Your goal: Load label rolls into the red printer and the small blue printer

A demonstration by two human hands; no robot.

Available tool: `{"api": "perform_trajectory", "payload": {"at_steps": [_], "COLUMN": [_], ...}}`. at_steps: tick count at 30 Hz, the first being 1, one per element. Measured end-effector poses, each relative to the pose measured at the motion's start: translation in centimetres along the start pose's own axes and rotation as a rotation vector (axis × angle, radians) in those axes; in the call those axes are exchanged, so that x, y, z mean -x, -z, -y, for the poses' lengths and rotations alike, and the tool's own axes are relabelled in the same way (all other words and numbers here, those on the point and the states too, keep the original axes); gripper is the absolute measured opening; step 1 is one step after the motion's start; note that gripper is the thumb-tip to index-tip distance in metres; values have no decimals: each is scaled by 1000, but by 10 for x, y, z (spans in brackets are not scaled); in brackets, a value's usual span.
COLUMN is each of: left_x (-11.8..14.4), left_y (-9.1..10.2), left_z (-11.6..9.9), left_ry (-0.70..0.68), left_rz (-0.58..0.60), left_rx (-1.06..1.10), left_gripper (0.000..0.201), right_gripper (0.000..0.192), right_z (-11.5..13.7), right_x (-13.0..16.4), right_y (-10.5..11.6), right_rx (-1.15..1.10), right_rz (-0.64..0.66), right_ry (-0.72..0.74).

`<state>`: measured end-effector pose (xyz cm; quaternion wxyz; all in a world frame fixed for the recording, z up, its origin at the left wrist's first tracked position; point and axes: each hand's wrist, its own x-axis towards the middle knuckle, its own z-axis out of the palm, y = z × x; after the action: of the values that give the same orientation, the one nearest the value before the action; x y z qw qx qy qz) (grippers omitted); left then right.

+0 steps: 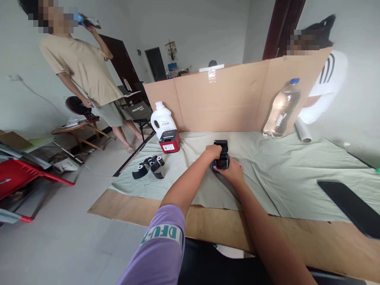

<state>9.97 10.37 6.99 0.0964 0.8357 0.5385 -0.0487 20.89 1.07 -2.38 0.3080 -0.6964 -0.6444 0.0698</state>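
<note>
A small black device with a raised lid, resembling a portable label printer point(222, 162), sits on the green cloth in front of me. My left hand point(213, 152) is closed at its left side, fingers near the hinge between lid and body; what the fingertips pinch is hidden. My right hand point(234, 172) wraps round the front right side of the body. The open compartment looks dark, and its contents are too small to make out. Left of my hands lie several black rolls point(158, 162) with white cores, partly unwound.
A red and black box-shaped device point(171, 143) stands before a white jug point(163, 122). Cardboard point(219, 103) walls the back. At right are a large clear bottle point(282, 109), a white roll point(303, 131) and a black phone-like slab point(350, 206). One person point(83, 67) stands left; another point(329, 83) is behind the cardboard.
</note>
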Motion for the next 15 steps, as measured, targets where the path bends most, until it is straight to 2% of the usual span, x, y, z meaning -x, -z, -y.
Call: {"api": "perform_trajectory", "payload": {"at_steps": [10, 15], "left_x": [-3, 4], "left_y": [9, 27], "left_z": [-10, -17], "left_ry": [26, 36], "left_rz": [1, -59], "left_rx": [-37, -31], "left_gripper": [40, 44], "right_gripper": [76, 79], "right_z": [2, 0], "right_x": [-1, -1], "right_y": [4, 4], "right_rx": [-19, -25], "right_rz": [42, 36], "right_ry": [-16, 17]}}
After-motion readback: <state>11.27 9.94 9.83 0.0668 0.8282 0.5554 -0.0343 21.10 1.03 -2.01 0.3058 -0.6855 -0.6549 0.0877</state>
